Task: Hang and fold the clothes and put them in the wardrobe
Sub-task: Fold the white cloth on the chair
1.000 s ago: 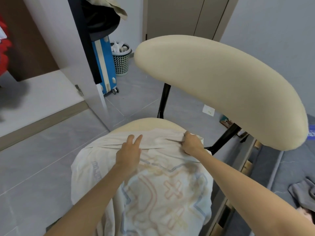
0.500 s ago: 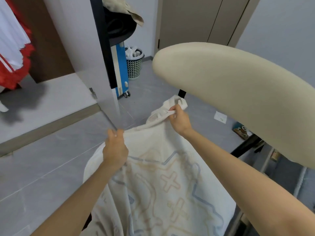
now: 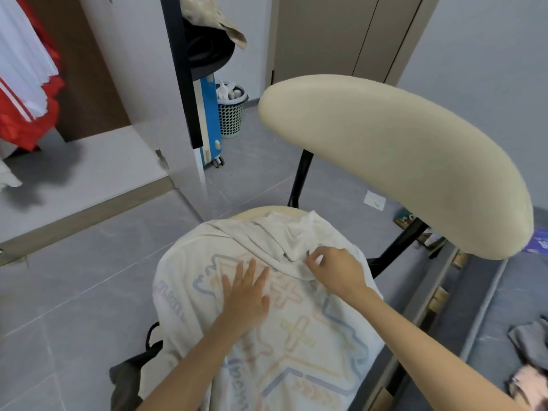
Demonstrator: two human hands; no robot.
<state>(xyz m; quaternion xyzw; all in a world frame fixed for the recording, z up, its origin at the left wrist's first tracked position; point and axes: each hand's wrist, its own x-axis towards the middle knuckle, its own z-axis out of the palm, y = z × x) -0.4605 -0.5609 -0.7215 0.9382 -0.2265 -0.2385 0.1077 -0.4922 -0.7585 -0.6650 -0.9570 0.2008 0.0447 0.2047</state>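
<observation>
A cream padded chair with a black frame fills the frame's right. Draped over its seat, lower centre, lies a white cotton T-shirt; its pastel lettering is unreadable. The left hand presses it, fingers straight; the right hand pinches a bunched fold.

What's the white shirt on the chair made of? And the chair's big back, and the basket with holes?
The shirt: soft matte cloth, probably cotton knit, since it wrinkles and bunches in folds. The chair back: padded, with a smooth cream cover; fabric or faux leather, I cannot tell. The basket: likely moulded plastic, with rows of round holes.
</observation>
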